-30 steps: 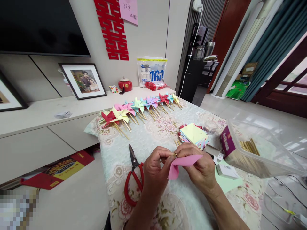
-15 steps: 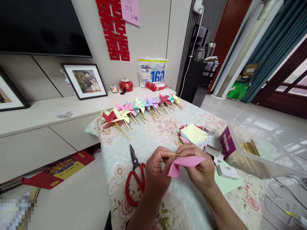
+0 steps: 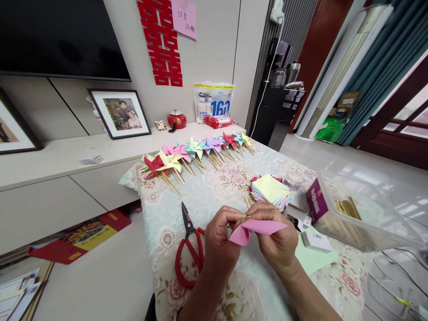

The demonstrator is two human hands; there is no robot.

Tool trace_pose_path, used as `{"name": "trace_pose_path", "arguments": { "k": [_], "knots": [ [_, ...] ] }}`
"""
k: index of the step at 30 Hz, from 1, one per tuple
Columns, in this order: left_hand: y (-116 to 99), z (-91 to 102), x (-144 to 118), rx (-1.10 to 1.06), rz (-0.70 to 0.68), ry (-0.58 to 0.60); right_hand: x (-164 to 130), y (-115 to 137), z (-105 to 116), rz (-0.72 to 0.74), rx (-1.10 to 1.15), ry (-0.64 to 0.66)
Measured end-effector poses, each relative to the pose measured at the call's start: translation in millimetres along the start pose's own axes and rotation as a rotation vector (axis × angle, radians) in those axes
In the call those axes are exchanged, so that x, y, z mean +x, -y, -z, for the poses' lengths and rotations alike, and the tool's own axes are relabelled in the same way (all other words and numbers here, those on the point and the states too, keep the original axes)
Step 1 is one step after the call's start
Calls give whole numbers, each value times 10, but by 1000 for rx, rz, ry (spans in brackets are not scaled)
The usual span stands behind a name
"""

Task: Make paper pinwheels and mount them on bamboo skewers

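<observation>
Both hands meet over the near part of the table, closed around a pink paper pinwheel [image 3: 262, 226] whose blades are folded and curled. My left hand [image 3: 221, 238] pinches at its centre, fingers bent. From the other side my right hand [image 3: 279, 238] grips it, thumb and fingertips touching the left fingertips. Between the fingertips shows a small tan tip, which looks like a stick end; most of it is hidden. Red-handled scissors [image 3: 190, 243] lie open-handled just left of my left hand. Beyond my hands lies a stack of coloured paper squares [image 3: 270, 189].
A row of finished-looking paper pinwheels [image 3: 195, 149] on sticks lies along the table's far side. At right, a clear plastic bin [image 3: 354, 232] holds thin sticks [image 3: 348, 208]. A small white box [image 3: 317, 240] rests on green paper [image 3: 309, 258]. A cabinet ledge [image 3: 72, 154] runs behind.
The pink pinwheel's left blade has swung slightly outward to the left. Both hands keep their pinch in nearly the same place; the view has shifted a little.
</observation>
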State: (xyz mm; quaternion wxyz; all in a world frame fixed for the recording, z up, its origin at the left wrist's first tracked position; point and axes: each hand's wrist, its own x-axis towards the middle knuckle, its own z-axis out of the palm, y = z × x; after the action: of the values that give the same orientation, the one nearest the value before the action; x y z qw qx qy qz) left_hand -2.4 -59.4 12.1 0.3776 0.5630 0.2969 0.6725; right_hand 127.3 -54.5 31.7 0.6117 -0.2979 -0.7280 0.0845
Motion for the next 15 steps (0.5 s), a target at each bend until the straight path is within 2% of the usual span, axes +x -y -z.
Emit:
{"name": "trace_pose_path", "arguments": {
  "k": [7,15],
  "knots": [
    [-23,20,5,95,-77,21,-11,-36,14,-45,-10,-4],
    [-43,43,23,265,-149,32,34,-59,84,21,-115,75]
  ]
}}
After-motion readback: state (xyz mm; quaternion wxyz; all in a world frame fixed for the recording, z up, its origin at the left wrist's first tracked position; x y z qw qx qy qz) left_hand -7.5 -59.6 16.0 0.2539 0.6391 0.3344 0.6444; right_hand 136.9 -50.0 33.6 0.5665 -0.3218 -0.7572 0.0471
